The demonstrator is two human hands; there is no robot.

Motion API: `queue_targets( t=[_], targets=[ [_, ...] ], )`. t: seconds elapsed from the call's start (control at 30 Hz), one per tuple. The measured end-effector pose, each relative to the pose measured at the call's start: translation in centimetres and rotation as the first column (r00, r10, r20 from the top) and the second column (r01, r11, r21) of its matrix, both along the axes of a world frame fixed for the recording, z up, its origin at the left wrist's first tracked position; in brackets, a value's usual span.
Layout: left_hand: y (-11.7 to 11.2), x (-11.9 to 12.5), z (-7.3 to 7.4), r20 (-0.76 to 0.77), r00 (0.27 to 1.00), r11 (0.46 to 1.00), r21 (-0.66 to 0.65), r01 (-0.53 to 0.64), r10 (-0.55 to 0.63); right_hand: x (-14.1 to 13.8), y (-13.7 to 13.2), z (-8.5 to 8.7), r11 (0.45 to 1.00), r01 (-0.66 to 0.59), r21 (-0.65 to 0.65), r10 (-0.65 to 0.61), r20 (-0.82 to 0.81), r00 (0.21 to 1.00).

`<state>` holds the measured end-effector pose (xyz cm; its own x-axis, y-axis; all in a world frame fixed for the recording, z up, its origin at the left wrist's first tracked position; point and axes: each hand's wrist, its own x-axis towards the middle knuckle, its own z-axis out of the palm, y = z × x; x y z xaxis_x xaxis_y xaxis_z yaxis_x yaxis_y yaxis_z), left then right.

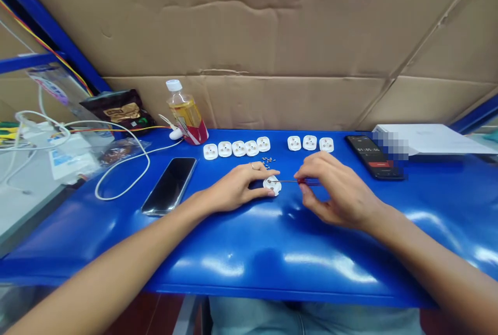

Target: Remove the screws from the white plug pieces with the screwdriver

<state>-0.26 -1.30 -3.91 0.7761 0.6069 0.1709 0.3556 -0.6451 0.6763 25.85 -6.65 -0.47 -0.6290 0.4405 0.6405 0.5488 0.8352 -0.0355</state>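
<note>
On the blue table, my left hand (239,187) steadies a small round white plastic piece with metal contacts (275,188) between its thumb and fingers. A screwdriver (290,181) is gripped in my right hand (334,190); its handle looks red and its thin shaft points left, with the tip at the white piece. Just behind the left fingers lies a loose pile of tiny screws (268,160). Farther back stands a row of several white square plug pieces (238,149), with another group of three white plug pieces (309,142) to the right.
A black phone (169,186) lies at left, and another phone showing a timer (373,157) at right beside a white box (431,138). A drink bottle (187,114), a dark pouch (120,109) and a white cable (146,161) occupy the back left. Cardboard (249,39) walls the rear.
</note>
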Motion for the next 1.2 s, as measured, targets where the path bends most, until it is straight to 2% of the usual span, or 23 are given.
queue_targets(
  t=[0.2, 0.43, 0.6, 0.73, 0.8, 1.0, 1.2],
  targets=[
    [-0.25, 0.36, -0.22, 0.018, 0.999, 0.999, 0.009, -0.036, 0.036, 0.25, 0.0, -0.48, 0.993, 0.114, 0.024, -0.114, 0.003, 0.994],
    [-0.28, 0.55, -0.25, 0.007, 0.998, 0.998, 0.026, -0.057, 0.057, 0.01, 0.24, -0.54, 0.997, 0.075, -0.023, -0.076, -0.054, 0.996],
    [-0.29, 0.44, -0.35, 0.026, 0.997, 0.998, 0.003, -0.07, 0.07, 0.29, 0.29, -1.02, 0.991, 0.134, 0.021, -0.134, -0.008, 0.991],
    [-0.33, 0.49, -0.31, 0.028, 0.997, 0.997, -0.011, -0.071, 0.072, -0.12, 0.15, -0.56, 0.999, 0.03, 0.028, -0.03, -0.013, 0.999],
    [-0.33, 0.53, -0.27, 0.027, 0.997, 0.997, -0.004, -0.072, 0.072, -0.26, 0.0, -0.33, 0.999, 0.025, 0.023, -0.024, -0.021, 0.999],
    [-0.36, 0.69, -0.14, 0.012, 0.996, 0.996, -0.007, -0.091, 0.091, 0.15, -0.11, -0.57, 0.985, 0.165, 0.049, -0.167, 0.043, 0.985],
    [-0.39, 0.8, -0.08, 0.013, 0.995, 0.994, -0.031, -0.102, 0.102, 0.09, 0.01, -0.15, 0.997, 0.07, 0.036, -0.072, 0.051, 0.996]
  ],
)
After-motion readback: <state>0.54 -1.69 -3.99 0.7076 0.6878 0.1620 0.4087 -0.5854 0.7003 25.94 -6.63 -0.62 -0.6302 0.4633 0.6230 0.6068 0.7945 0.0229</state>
